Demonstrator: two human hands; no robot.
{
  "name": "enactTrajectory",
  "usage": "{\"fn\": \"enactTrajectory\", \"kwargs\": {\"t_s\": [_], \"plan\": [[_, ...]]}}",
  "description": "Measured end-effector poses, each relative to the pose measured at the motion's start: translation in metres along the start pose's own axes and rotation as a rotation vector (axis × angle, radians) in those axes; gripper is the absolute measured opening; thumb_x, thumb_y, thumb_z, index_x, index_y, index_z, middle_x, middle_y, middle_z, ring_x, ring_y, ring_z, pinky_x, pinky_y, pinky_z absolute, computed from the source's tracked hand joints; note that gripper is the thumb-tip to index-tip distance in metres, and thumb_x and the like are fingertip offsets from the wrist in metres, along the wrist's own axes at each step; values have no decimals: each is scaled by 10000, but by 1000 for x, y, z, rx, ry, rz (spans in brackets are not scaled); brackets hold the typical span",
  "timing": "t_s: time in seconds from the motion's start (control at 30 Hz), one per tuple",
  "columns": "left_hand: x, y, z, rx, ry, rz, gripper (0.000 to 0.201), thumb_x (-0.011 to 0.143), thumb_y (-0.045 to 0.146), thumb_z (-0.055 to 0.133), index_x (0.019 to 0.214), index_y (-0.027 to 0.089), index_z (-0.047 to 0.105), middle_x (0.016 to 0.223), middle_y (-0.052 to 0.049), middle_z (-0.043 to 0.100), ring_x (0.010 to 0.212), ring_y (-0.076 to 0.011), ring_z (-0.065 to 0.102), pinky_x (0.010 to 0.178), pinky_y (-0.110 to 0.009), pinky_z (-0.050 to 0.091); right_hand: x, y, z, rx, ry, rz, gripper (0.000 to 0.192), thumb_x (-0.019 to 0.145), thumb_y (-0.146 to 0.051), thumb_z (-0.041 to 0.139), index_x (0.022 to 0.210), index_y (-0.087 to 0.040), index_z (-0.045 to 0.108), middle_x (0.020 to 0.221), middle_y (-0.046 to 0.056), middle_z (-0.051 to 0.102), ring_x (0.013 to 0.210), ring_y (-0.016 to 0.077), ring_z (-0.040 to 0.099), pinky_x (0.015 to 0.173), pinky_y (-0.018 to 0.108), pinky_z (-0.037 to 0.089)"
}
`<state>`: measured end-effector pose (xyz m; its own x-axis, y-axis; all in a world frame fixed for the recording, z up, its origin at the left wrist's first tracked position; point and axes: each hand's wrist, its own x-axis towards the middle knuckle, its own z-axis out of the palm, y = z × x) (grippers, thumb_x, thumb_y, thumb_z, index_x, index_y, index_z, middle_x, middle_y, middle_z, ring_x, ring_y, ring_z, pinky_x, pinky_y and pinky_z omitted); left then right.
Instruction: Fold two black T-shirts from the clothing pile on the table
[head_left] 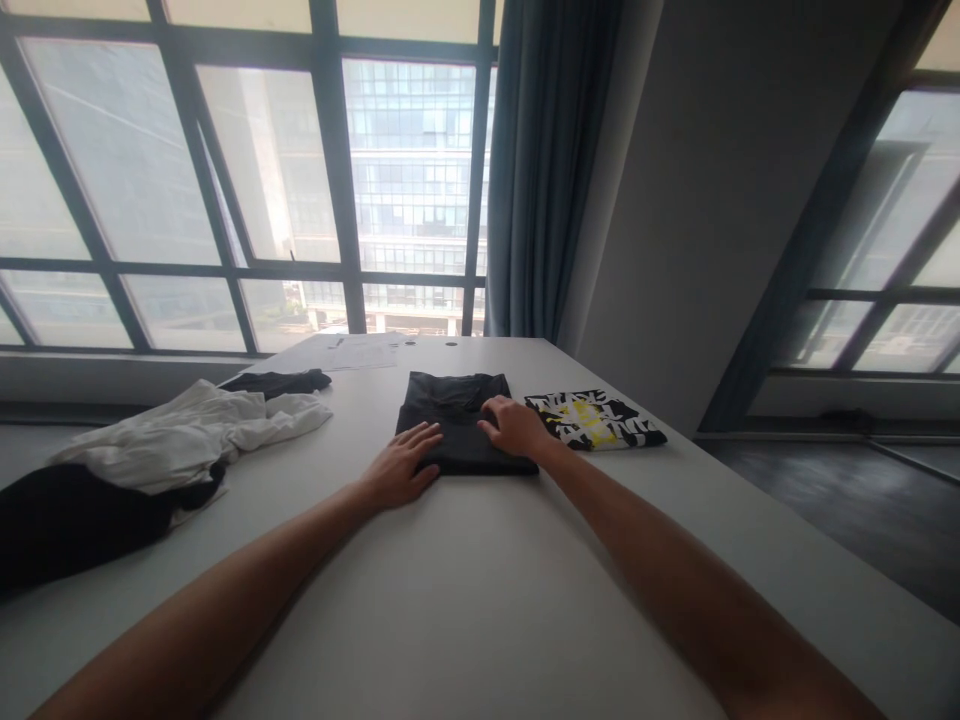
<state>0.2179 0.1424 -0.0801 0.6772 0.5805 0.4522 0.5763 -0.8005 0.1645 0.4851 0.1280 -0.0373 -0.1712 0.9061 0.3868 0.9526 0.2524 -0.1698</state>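
A folded black garment [456, 410] lies flat in the middle of the white table [480, 600]. My left hand [399, 466] rests at its near left corner, fingers spread and touching the cloth edge. Over the garment's near right part, my right hand [513, 424] lies palm down with the fingers pressed on the fabric. Neither hand grips anything. Just right of the black garment sits a folded black, white and yellow patterned garment [596, 420].
A loose heap of white clothes [195, 435] and black clothes [67, 520] lies at the table's left. Papers [364, 352] lie at the far edge by the large windows. A grey curtain [544, 170] hangs behind; the floor drops off on the right.
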Motion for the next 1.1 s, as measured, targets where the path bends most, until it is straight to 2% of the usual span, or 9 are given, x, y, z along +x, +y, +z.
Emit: {"fn": "enactTrajectory", "kwargs": {"t_s": [0.07,0.13,0.23,0.43,0.53,0.67,0.83,0.93,1.1], "plan": [[1,-1,6,-20,-196,0,555,966,471,410,1467,235,438,1557,-82,377,1455,-274,293,1170,-468,244,-4,-15,19,56,-91,-99,538,923,-449,514,1383,-171,520,1447,147,496,1351,280,424,1119,405,302],[1,-5,9,-23,-302,-29,560,978,500,383,1496,288,390,1588,-64,305,1481,-284,225,1179,-497,197,-8,-22,36,73,-250,-92,611,951,-503,436,1470,-179,430,1558,124,354,1450,274,273,1180,452,180],[-2,-10,7,-19,-341,-33,540,977,529,393,1493,373,373,1604,-40,256,1491,-317,168,1170,-535,172,-11,-17,46,65,-387,11,666,972,-571,328,1525,-201,343,1614,91,220,1495,277,140,1191,513,89],[-9,2,-4,5,-364,-12,520,971,516,427,1475,393,400,1583,-51,317,1473,-348,220,1144,-568,218,-6,2,42,56,-394,121,727,957,-618,338,1552,-203,282,1631,78,140,1502,297,84,1196,508,75],[-11,12,-10,-2,-270,35,495,940,494,490,1414,354,507,1510,-61,455,1391,-332,396,1120,-511,312,-6,11,41,92,-378,51,713,946,-600,398,1530,-194,339,1621,89,182,1498,286,123,1201,489,103],[-10,12,-20,-61,-150,117,395,867,390,586,1227,248,664,1237,-94,670,1127,-276,617,995,-389,468,-6,28,36,201,-331,-28,698,918,-576,497,1479,-165,432,1581,119,303,1462,255,268,1197,399,201],[-11,-10,-25,-177,-129,135,348,750,233,596,1082,213,697,1118,-91,709,996,-239,675,918,-330,519,-2,46,30,246,-236,14,537,960,-477,465,1375,-148,557,1442,132,518,1342,249,469,1130,357,332],[-14,-21,-18,-207,-22,34,295,738,221,582,1009,206,695,1030,-84,730,941,-239,684,879,-338,524,1,56,27,216,-186,53,398,950,-258,453,1295,-172,631,1333,98,622,1246,229,561,1082,331,383],[-12,-30,-12,-280,222,-296,238,862,363,499,910,184,649,659,-15,663,626,-183,620,634,-291,496,-3,71,14,172,-194,105,592,694,-22,575,1253,-193,669,1254,78,672,1184,246,601,1044,309,409]]}}
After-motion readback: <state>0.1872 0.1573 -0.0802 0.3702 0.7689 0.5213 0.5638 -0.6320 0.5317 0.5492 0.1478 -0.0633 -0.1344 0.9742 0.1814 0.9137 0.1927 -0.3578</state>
